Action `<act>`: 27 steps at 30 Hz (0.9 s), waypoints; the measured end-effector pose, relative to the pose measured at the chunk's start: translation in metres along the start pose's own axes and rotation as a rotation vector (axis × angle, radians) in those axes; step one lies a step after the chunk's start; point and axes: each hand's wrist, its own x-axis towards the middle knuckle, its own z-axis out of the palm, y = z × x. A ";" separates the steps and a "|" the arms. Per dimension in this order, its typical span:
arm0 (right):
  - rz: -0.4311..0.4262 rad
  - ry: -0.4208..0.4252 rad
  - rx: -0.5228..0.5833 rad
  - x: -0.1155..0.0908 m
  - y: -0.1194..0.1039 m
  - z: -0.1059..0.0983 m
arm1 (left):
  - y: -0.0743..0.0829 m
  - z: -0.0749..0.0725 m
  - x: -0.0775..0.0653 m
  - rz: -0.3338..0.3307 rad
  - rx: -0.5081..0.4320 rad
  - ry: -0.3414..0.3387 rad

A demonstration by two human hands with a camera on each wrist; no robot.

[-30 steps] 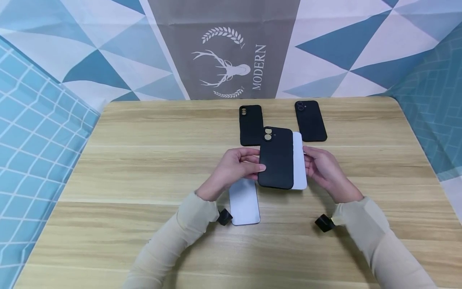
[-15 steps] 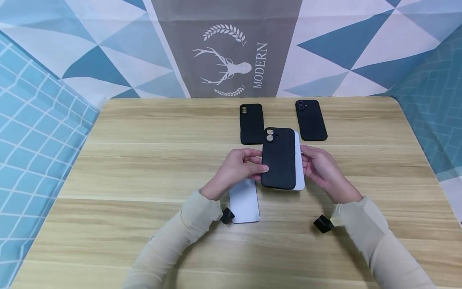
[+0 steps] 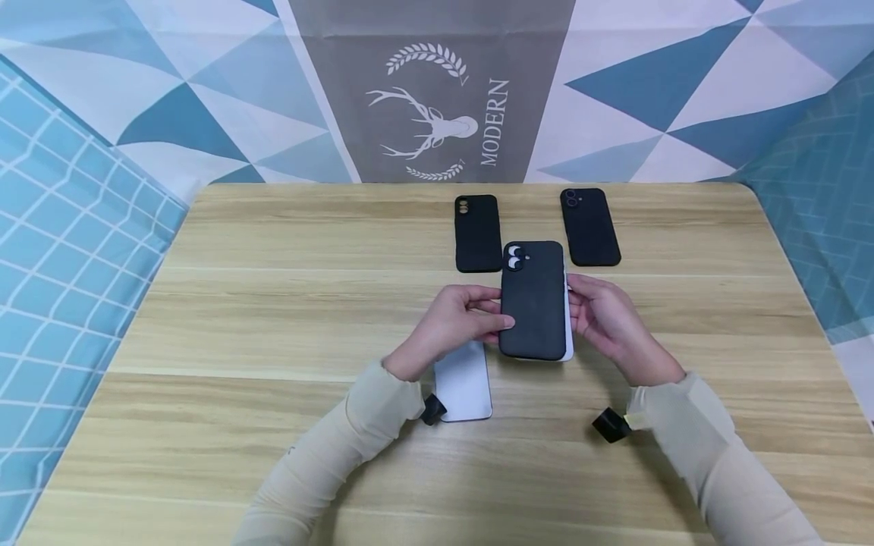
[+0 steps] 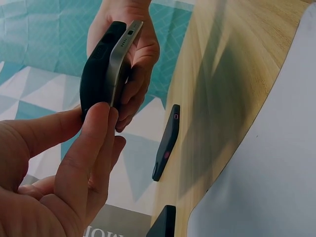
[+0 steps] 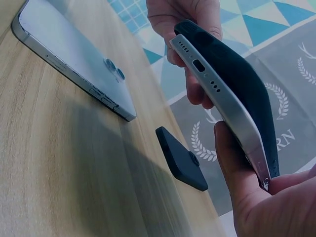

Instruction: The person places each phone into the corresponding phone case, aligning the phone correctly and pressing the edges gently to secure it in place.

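While the left hand (image 3: 459,317) is pinching a matte black phone case (image 3: 536,307) and the right hand (image 3: 608,322) is gripping a flat white phone (image 5: 236,114), the two are overlapping mid-frame, seemingly unfitted; a second white phone (image 3: 466,384) is lying uncased, lower centre.

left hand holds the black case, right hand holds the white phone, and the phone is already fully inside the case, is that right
Not quite: the white phone is not fully inside the black case; the right wrist view shows the phone's port edge outside the case. The left hand does hold the case and the right hand the phone.
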 end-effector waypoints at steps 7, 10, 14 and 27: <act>-0.006 -0.016 0.019 0.000 0.000 0.000 | -0.002 0.002 0.000 0.021 -0.007 -0.017; -0.006 -0.023 0.037 0.000 0.001 -0.001 | -0.003 0.003 0.000 0.026 -0.012 -0.022; -0.003 -0.037 0.051 0.000 0.001 -0.002 | -0.003 0.003 -0.001 0.027 -0.013 -0.029; -0.028 -0.084 0.125 -0.001 0.002 -0.004 | -0.008 0.011 -0.001 0.056 -0.075 0.008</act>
